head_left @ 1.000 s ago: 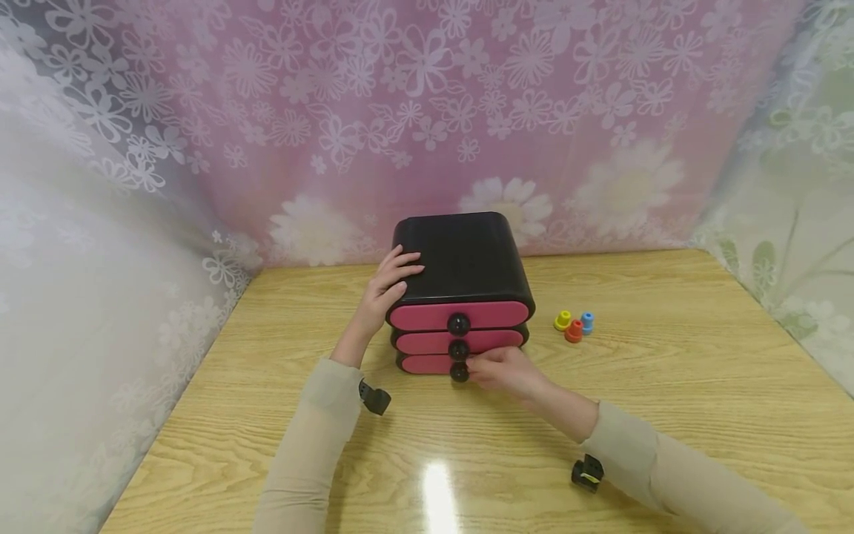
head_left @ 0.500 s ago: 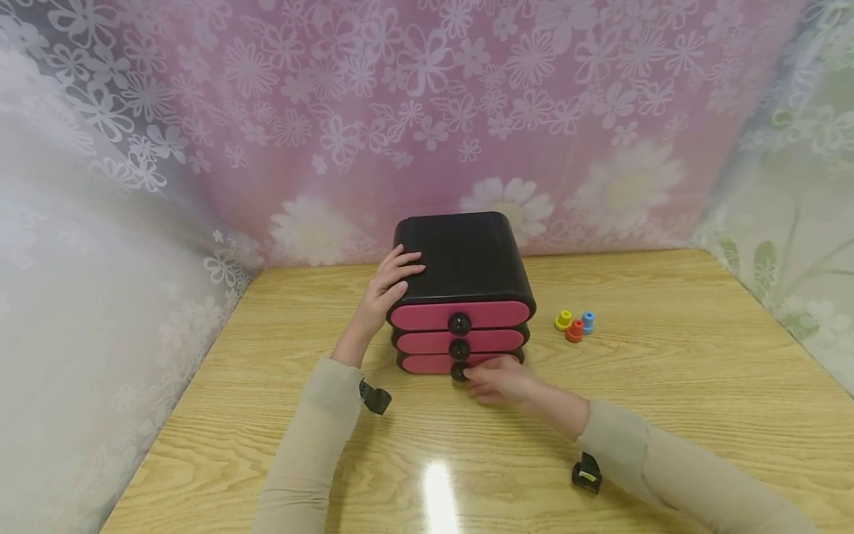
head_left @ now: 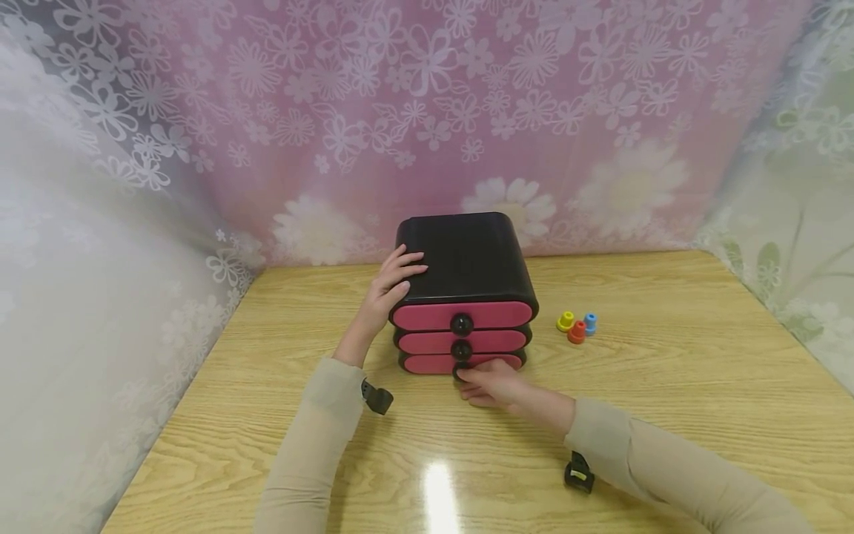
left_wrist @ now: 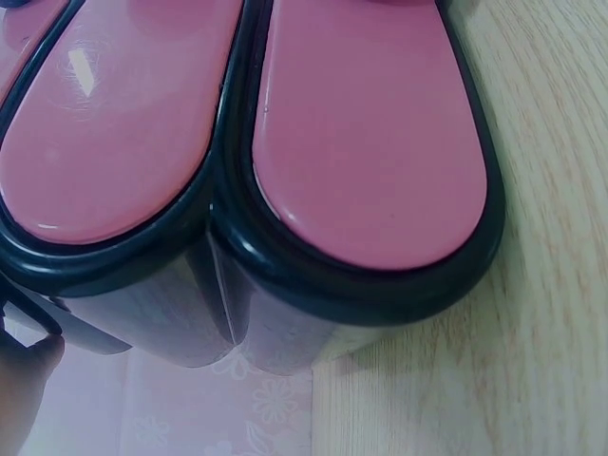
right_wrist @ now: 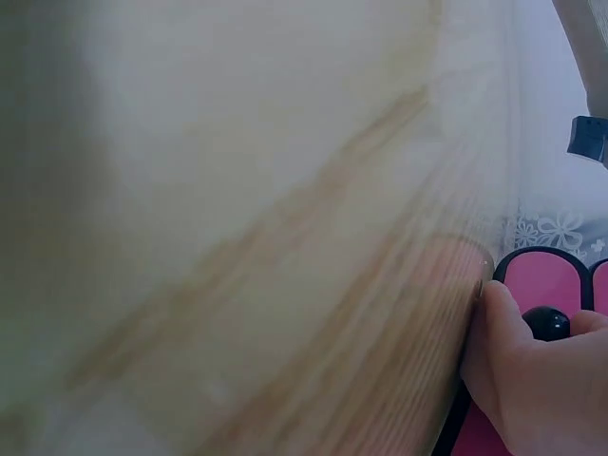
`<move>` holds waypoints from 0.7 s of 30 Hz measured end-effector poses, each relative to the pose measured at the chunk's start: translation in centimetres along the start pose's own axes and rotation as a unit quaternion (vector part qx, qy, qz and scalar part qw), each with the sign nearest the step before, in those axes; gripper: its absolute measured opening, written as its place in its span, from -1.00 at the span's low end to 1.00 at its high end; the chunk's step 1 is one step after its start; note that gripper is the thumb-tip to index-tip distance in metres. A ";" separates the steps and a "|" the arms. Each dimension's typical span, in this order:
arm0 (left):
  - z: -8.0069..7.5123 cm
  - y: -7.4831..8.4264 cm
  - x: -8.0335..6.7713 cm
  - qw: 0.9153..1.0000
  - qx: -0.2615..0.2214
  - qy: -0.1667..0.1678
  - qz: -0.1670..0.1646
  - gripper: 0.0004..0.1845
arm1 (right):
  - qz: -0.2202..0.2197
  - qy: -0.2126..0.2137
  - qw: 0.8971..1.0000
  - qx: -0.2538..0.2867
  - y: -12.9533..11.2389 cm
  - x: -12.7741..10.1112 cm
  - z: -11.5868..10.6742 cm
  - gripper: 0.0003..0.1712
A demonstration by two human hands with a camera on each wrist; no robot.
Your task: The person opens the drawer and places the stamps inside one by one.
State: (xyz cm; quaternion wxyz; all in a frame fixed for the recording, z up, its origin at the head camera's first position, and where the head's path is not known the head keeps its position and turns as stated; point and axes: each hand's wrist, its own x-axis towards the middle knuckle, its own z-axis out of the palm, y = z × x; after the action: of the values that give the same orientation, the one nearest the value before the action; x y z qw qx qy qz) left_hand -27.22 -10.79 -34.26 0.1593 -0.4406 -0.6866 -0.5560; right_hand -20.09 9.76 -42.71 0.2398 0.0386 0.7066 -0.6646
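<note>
A black mini drawer unit [head_left: 463, 256] with three pink-fronted drawers and round black knobs stands on the table, all its drawers closed. My left hand [head_left: 385, 288] rests on its upper left edge, the fingers lying over the top and the thumb near the front corner. In the left wrist view only a bit of that hand's thumb [left_wrist: 28, 375] shows beside the casing. At the lowest drawer, my right hand [head_left: 497, 387] pinches the bottom knob [head_left: 458, 371], with the thumb over it. The right wrist view has a black knob [right_wrist: 547, 324] between thumb and fingers.
Right of the unit stand three small stepped plastic pegs: yellow [head_left: 565, 321], red [head_left: 577, 332] and blue [head_left: 590, 324], close together. The wood-grain table [head_left: 320, 311] runs back to a flowered pink curtain [head_left: 373, 133]. Each wrist carries a small black camera.
My right hand has slid down and slightly left, from beside the lower knobs onto the bottom one. The left hand stays on the unit, and the drawers remain closed.
</note>
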 end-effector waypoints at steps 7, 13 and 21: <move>-0.2 -2.4 -0.4 1.000 0.002 0.000 0.009 -0.59 | 0.004 0.016 1.000 -0.015 0.2 0.2 0.1 -0.59; -0.3 -3.3 -0.6 1.000 0.001 0.000 0.004 -0.51 | -0.006 0.009 0.999 -0.039 0.2 -0.4 0.0 -0.61; -0.1 -0.4 -0.1 1.000 -0.010 -0.004 0.008 -0.66 | -0.022 -0.009 0.998 -0.050 0.5 -1.4 0.2 -0.60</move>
State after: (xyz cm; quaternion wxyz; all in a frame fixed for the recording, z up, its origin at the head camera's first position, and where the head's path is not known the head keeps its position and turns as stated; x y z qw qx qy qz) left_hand -27.52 -10.92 -34.58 0.1570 -0.4494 -0.6784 -0.5597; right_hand -18.58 10.03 -42.63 0.2333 0.0049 0.7374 -0.6339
